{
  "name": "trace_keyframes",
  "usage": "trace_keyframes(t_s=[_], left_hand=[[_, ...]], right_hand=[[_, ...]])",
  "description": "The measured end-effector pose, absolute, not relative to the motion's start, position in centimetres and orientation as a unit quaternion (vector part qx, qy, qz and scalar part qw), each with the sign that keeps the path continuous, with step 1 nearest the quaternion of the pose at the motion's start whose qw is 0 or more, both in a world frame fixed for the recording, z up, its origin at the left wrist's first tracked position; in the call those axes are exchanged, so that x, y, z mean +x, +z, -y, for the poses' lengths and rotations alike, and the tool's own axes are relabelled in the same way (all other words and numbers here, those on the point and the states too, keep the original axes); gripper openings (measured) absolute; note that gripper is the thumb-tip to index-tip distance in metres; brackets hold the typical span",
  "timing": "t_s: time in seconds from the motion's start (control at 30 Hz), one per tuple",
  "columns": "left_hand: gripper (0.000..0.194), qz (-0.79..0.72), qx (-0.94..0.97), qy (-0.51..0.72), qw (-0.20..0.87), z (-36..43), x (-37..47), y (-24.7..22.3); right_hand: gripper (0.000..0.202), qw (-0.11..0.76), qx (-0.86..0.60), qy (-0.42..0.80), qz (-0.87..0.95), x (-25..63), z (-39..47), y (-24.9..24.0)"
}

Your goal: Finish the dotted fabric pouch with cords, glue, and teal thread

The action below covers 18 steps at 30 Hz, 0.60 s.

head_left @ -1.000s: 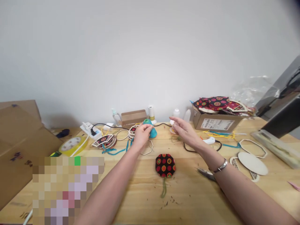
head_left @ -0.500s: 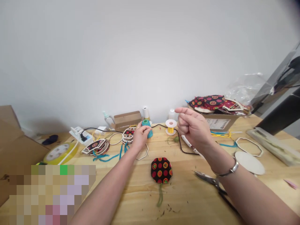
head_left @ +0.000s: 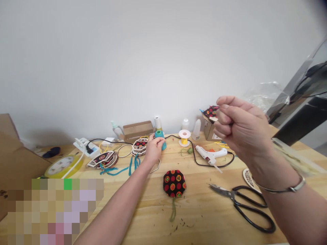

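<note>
My left hand [head_left: 154, 148] is closed at the teal thread cone [head_left: 164, 144], which stands at the back of the table with its green top showing. My right hand [head_left: 237, 126] is raised at the right, thumb and forefinger pinched together; whatever is between them is too fine to make out. On the table between my forearms lies a padded black fabric piece [head_left: 174, 183] with red and orange flowers, a green cord [head_left: 173, 211] trailing from its lower edge. Black-handled scissors [head_left: 236, 199] lie below my right hand, blades pointing left.
A white glue gun [head_left: 211, 154] with a black cable lies behind the scissors. A spool of yellow thread [head_left: 184, 139] stands near the wall. At the left are stacked wooden-framed pieces [head_left: 104, 160], a power strip [head_left: 88, 147] and a yellow tape roll [head_left: 63, 166].
My right hand has moved right and up, away from the thread cone, still pinched, uncovering the glue gun and the scissor handles. My left hand has stayed at the cone.
</note>
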<state>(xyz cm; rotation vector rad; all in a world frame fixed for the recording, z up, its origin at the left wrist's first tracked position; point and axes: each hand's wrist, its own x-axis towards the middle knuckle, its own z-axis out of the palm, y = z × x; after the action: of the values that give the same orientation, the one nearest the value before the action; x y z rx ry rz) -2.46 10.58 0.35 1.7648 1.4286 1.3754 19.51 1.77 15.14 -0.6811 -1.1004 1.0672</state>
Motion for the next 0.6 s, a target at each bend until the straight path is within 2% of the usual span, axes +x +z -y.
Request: trace_keyframes(t_s=[0.1, 0.3, 0.37, 0.47, 0.6], left_hand=[[0.014, -0.522, 0.617, 0.525, 0.265, -10.5, -2.6, 0.2], [0.033, -0.529, 0.533, 0.598, 0.281, -8.4, -3.8, -0.2], [0.028, -0.538, 0.525, 0.605, 0.265, -7.1, -4.1, -0.6], [0.023, -0.563, 0.603, 0.538, 0.175, -5.3, -4.0, -1.1], [0.019, -0.552, 0.642, 0.511, 0.148, -4.1, -3.0, -1.2]], right_hand=[[0.012, 0.659, -0.312, 0.477, 0.491, 18.8, -2.9, 14.9], [0.016, 0.633, -0.323, 0.490, 0.505, 17.0, -5.1, 16.0], [0.016, 0.626, -0.319, 0.479, 0.526, 16.3, -5.5, 17.1], [0.018, 0.616, -0.313, 0.464, 0.554, 14.8, -6.1, 19.1], [0.022, 0.615, -0.309, 0.438, 0.578, 12.6, -7.8, 21.9]])
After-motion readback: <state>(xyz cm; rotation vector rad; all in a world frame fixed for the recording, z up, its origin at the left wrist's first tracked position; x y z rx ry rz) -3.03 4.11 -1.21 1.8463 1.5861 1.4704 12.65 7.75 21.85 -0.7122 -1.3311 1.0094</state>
